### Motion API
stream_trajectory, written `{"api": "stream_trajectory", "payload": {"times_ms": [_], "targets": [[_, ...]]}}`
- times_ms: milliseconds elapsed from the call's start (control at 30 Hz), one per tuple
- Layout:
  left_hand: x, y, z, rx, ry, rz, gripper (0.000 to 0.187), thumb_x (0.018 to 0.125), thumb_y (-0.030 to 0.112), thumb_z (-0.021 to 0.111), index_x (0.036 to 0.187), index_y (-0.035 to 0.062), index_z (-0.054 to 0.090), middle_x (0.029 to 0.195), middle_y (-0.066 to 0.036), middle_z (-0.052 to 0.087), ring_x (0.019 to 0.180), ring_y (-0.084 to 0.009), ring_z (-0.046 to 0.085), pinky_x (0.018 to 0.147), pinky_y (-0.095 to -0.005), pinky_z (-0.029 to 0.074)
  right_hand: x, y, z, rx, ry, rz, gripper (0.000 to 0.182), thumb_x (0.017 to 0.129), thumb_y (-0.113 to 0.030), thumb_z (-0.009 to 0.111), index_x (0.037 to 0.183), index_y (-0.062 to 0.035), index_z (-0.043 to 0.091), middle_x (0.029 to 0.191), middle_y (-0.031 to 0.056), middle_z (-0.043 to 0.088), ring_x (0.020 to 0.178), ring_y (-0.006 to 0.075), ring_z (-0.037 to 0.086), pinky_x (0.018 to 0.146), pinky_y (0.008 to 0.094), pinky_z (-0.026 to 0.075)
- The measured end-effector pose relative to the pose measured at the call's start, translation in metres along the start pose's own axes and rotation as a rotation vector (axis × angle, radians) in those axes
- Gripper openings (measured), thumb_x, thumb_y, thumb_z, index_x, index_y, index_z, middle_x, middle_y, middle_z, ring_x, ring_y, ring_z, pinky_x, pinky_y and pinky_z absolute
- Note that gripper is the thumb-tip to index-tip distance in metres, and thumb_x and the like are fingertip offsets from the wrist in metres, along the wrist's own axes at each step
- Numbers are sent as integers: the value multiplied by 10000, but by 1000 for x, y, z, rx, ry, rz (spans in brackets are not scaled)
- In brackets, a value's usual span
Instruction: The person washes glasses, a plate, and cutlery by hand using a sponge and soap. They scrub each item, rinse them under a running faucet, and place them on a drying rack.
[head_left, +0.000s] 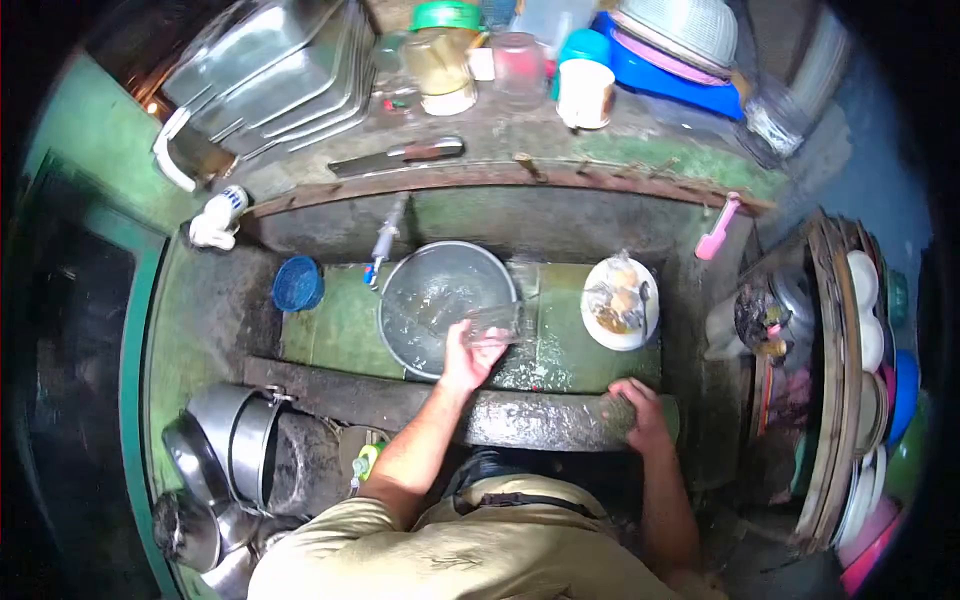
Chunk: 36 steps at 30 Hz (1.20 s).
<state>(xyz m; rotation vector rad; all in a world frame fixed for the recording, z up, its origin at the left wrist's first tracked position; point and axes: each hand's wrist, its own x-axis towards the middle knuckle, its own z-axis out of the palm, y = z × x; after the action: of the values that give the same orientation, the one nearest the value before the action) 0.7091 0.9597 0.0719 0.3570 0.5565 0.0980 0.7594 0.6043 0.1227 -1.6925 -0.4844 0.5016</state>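
Observation:
My left hand is closed around a clear drinking glass, tilted over the right rim of a round metal basin. Water fills the basin, and a tap hangs above its left side. At the front ledge, my right hand grips a greenish-brown scrubbing pad. A white plate with food scraps, crumpled clear plastic and what looks like a spoon lies on the wet green tiles to the right.
A blue plastic basket sits left of the basin. Pots crowd the lower left. On the back shelf are a knife, metal trays and cups. A dish rack stands right. A pink-handled brush hangs at the back right.

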Motion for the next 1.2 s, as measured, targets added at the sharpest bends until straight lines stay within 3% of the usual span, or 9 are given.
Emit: {"api": "stream_trajectory", "payload": {"times_ms": [133,267,333,433,467,500,600,700,1200], "targets": [[-3,63,-63,-309,169,358,402,821,390,572,1019,41,584,954,-142,644,899,-285,633,867,-428,526,-23,10,-12,561,112,429,178,931,-176,532,934,-12,601,930,61,620,875,196,607,775,327,493],[17,118,-110,-416,268,508,345,812,374,570,925,52,626,899,-97,668,892,-268,640,859,-405,532,-26,-46,4,585,156,581,175,929,-196,548,921,-33,611,906,46,623,844,183,605,737,319,492],[29,128,-131,-465,131,444,360,816,361,568,987,50,630,967,-77,677,864,-260,644,787,-350,545,-17,-61,14,500,203,647,198,941,-231,540,906,-52,616,879,41,624,793,169,599,697,310,488],[34,133,-93,-281,47,443,369,836,349,504,1012,52,636,971,-72,677,860,-213,647,797,-346,530,-1,-67,25,436,277,707,138,920,-183,568,892,-55,613,862,44,628,779,160,594,704,317,485],[38,137,-92,-218,41,444,363,848,343,489,1016,56,635,967,-62,678,850,-211,649,786,-343,531,4,-65,33,485,342,663,123,919,-166,570,891,-53,611,862,45,631,794,166,599,704,320,489],[47,144,-101,-312,-227,394,493,891,404,380,1132,26,587,1060,-153,641,958,-290,628,876,-435,507,7,-53,33,414,340,642,163,927,-207,560,894,-54,607,836,58,636,717,168,612,641,313,505],[49,141,-121,-481,-266,214,470,887,440,444,1130,75,613,999,-75,677,873,-254,650,785,-363,547,24,-69,48,365,346,619,205,936,-248,550,896,-54,603,800,79,644,643,178,631,577,307,524],[48,141,-112,-597,-6,287,515,883,487,435,1141,75,603,1024,-78,675,868,-276,655,775,-399,560,28,-84,62,398,352,638,207,937,-246,550,895,-50,602,787,89,647,651,187,639,579,310,529],[50,136,-144,-515,43,298,435,841,418,506,1038,44,610,955,-155,664,857,-332,654,792,-427,570,23,-96,65,537,410,588,130,937,-169,556,921,-52,610,869,57,621,737,170,618,626,331,533]]}}
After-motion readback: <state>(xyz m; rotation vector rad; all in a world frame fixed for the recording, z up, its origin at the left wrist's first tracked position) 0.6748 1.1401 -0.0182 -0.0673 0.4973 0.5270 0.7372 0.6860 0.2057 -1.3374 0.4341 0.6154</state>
